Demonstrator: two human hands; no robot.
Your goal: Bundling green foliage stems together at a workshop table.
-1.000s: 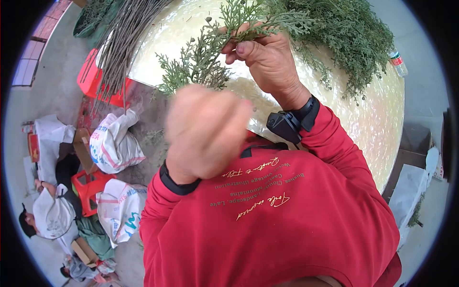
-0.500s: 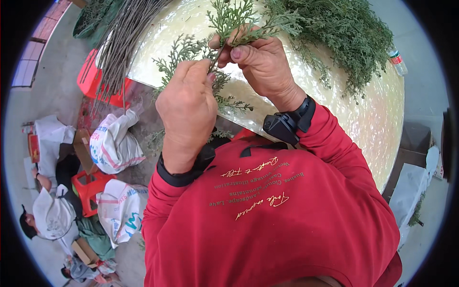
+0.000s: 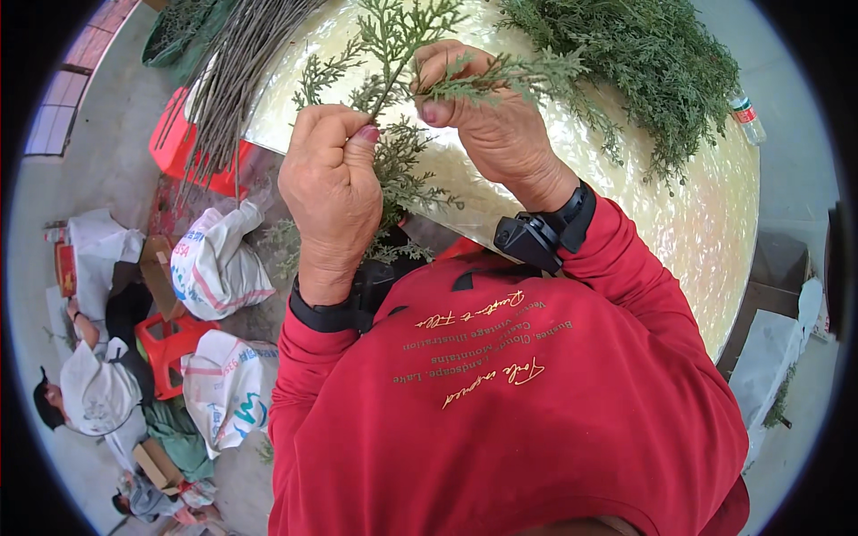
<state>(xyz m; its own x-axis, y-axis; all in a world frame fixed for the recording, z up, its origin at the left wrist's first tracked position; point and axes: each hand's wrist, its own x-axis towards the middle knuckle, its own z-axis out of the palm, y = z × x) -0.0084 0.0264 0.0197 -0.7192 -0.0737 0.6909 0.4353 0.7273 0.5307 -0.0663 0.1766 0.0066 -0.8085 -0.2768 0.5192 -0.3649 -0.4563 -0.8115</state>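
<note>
The sprigs [image 3: 402, 107] stand between the two hands, above the near edge of the round table [image 3: 697, 223]. The left hand [image 3: 332, 192] is clenched around their lower stems, thumb pressed over the curled fingers, and the foliage fans up and out of the top of that fist. Just right of it, the right hand [image 3: 487, 121] pinches a further sprig between thumb and fingertips, its tip pointing right across the table. The two hands are close together, nearly touching at the stems.

The sprigs are flat, feathery evergreen cuttings, grey-green, with many short scaly branchlets forking off thin stems. Some loose ends hang below the left fist, toward the table's edge.

On the table's far right lies a big pile [image 3: 643, 62] of the same greenery, darker and denser. At the table's far left a bundle of bare sticks [image 3: 237, 67] slants over the rim. A small bottle [image 3: 746, 118] lies by the table's right rim. Left of the table, on the floor, are red stools [image 3: 170, 344], printed sacks [image 3: 219, 263] and seated people [image 3: 94, 393].
</note>
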